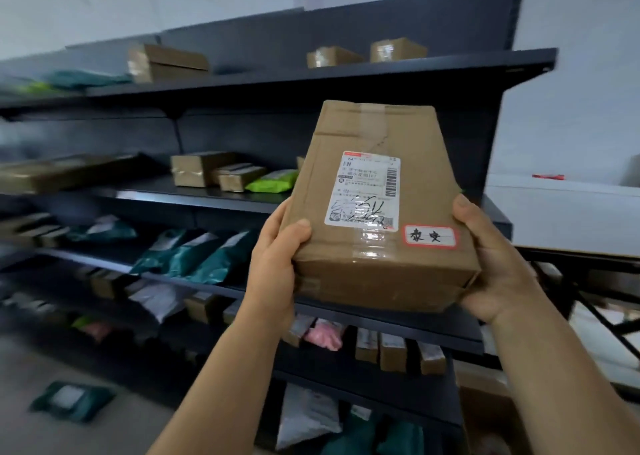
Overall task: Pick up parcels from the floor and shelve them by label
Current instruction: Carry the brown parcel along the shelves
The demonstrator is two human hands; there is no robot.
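Note:
A brown cardboard parcel [370, 267] is held up in front of the dark metal shelving [311, 75]. It carries a white shipping label [363, 188] and a small red-bordered sticker [429, 236] with handwritten characters. My left hand [277, 264] grips its left side with the thumb on top. My right hand [495, 267] cups its right side and lower corner. The parcel is level with the middle shelves, near the rack's right end.
The shelves hold cardboard boxes [166, 61], teal mailer bags [194, 254], a light green bag [272, 181], and pink and white packets lower down. A teal parcel [71, 401] lies on the floor at left. A white table [568, 209] stands at right.

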